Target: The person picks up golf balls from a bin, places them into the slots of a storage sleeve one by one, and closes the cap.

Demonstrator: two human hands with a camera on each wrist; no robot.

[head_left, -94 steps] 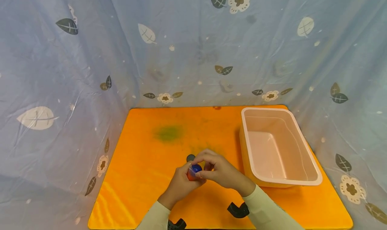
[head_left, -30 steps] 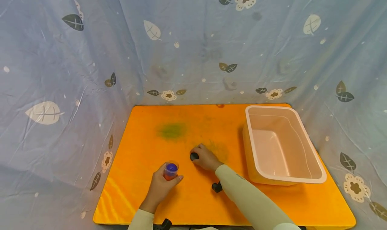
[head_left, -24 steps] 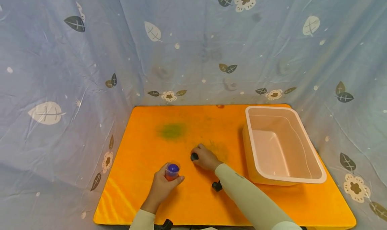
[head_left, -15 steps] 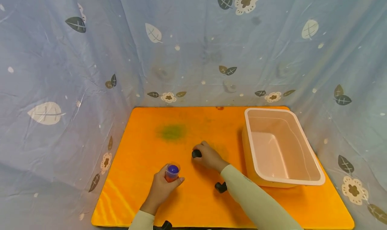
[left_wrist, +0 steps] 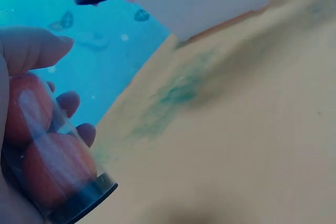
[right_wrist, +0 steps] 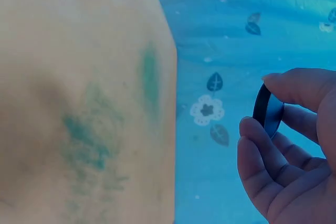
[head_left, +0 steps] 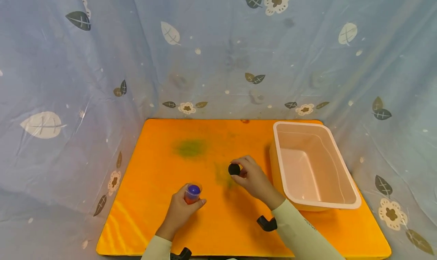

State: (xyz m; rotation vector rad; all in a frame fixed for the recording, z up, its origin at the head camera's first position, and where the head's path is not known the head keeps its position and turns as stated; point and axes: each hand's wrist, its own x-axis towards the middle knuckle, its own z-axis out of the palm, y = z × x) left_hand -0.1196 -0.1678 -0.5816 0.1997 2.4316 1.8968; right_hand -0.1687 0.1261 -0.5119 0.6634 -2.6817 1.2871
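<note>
My left hand grips a clear plastic tube near the table's front, fingers wrapped round its side. A blue ball sits at the tube's open top, and two orange-red balls show below it through the wall. A black cap closes the bottom end. To the right and farther back, my right hand pinches a round black lid between thumb and fingertips. In the right wrist view the lid is held on edge, apart from the tube.
A pale pink tub stands at the right of the orange-covered table, close beside my right hand. Green smudges mark the cover. A blue patterned curtain encloses the back and sides.
Earlier both hands were together at the tube; they then parted and my right hand reached the lid on the table. Now it has raised the lid and moved right. The left hand stays near.
</note>
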